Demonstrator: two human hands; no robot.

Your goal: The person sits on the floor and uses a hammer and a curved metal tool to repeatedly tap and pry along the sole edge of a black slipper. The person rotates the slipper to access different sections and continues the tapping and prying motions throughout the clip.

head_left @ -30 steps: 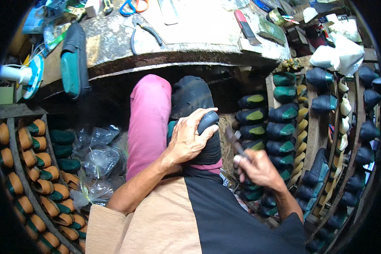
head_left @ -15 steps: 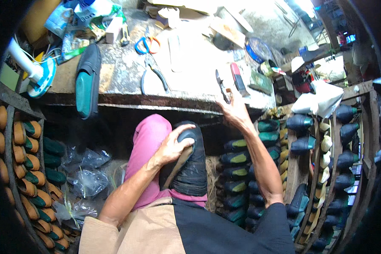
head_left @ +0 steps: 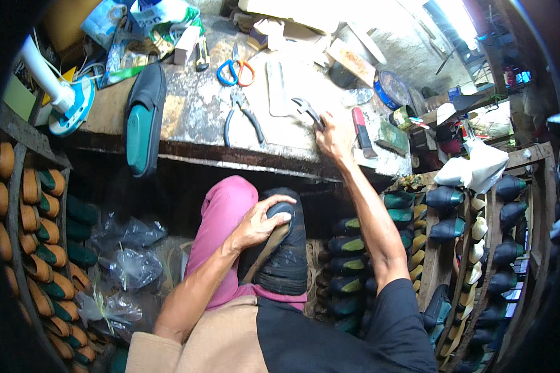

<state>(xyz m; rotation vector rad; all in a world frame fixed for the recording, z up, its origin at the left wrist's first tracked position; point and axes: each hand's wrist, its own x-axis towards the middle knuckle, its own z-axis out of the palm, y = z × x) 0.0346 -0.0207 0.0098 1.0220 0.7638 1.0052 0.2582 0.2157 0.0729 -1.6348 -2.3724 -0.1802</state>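
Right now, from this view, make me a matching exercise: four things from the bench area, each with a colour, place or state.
1. Hammer
2. Scissors
3. Pliers
4. Slip-on shoe

A. Dark handles, spread apart
B. Green inside, dark outside
C. At the fingers of the right hand
D. One blue handle loop, one orange

Pairs: 1-C, 2-D, 3-A, 4-B

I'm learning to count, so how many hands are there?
2: left hand holding a dark shoe against the dark-covered leg; right hand gripping a metal tool at the workbench.
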